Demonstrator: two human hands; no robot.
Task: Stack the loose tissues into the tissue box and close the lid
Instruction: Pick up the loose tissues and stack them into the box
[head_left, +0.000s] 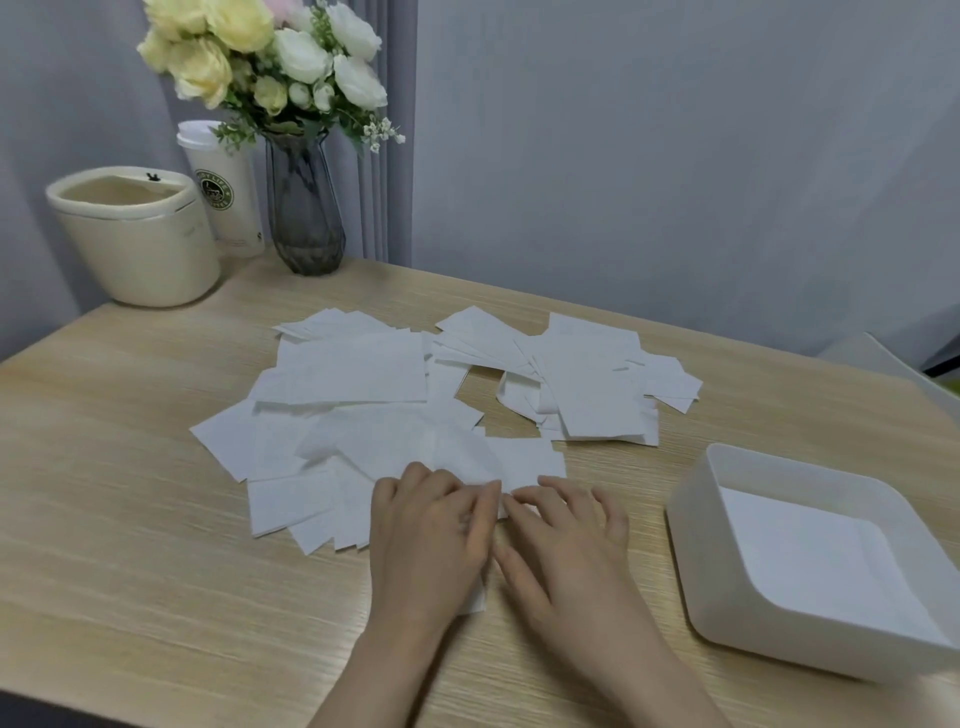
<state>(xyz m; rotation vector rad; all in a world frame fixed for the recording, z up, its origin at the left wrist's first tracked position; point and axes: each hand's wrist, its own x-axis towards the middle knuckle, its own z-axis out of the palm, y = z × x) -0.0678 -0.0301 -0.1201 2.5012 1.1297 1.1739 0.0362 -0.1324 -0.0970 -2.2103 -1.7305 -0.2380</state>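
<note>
Nearest to us, our left hand (428, 525) and our right hand (563, 530) lie side by side on the near edge of the loose tissues (415, 410). The fingers of both hands are rather straight and lie flat on a tissue; whether any fingertip pinches the sheet, we cannot tell. The tissue box (810, 561) stands open at our right, well apart from the pile, with white at its bottom, perhaps tissues already inside. We see no lid with certainty; a pale flat piece at the far right edge could be it.

We judge some risks. The sheets are thin and overlap in many directions, so gathering them may fold corners or drag neighbours along, and the stack would go uneven. A crooked stack may catch on the box rim and stop the lid from closing.

Farther away stand a cream container (135, 234), a paper cup (223, 192) and a vase of flowers (304, 208). The cup carries a round green logo; its letters are too small to read.
</note>
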